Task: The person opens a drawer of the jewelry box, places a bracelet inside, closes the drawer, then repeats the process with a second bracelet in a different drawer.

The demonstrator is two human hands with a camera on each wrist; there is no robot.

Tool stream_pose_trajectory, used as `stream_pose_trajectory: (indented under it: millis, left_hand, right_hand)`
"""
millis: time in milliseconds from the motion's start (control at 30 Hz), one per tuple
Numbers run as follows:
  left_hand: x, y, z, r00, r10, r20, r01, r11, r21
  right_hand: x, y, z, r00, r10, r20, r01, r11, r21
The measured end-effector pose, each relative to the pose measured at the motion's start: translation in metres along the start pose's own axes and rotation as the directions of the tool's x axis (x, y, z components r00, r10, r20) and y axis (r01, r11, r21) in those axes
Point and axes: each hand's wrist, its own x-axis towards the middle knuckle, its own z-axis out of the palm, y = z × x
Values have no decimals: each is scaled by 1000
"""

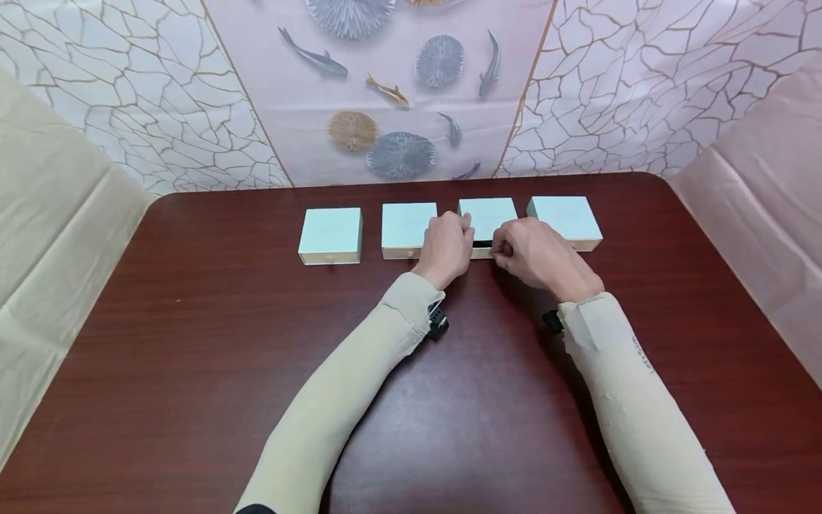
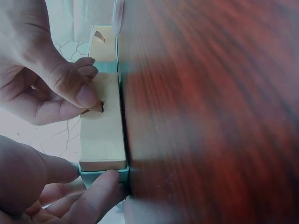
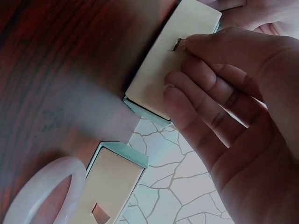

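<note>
A pale mint drawer box, third from the left in the row, has its cream drawer slightly out, with a narrow dark gap behind the front. My left hand holds this box at its left end; thumb and finger grip the mint sleeve's edge in the left wrist view. From the right, my right hand pinches the small pull tab on the drawer front between thumb and forefinger. Its other fingers curl loosely near the front in the right wrist view. What lies inside the drawer is hidden.
Closed boxes of the same kind flank it: one mint box on the right, two on the left, the leftmost box standing apart. They line the far side of a dark red-brown table. Patterned cloth hangs behind.
</note>
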Motion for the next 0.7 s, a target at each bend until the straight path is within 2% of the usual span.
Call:
stream_pose_trajectory:
  millis: [133,300,500,700]
  left_hand:
    - [-1,0,-1,1000,2,7,-2,1000,-2]
    - [-1,-4,-3,1000,6,0,-6,999,48]
    - [-4,-3,-1,1000,-22,18,22,1000,8]
    - [-1,-1,-1,1000,-7,1,7,1000,19]
  right_hand:
    - [0,1,0,1000,4,-2,-4,1000,5]
    - [3,-1,3,1000,12,3,-12,1000,13]
    - [1,-1,3,1000,23,11,-23,1000,13]
    - [1,2,2,1000,7,-17,-7,1000,16]
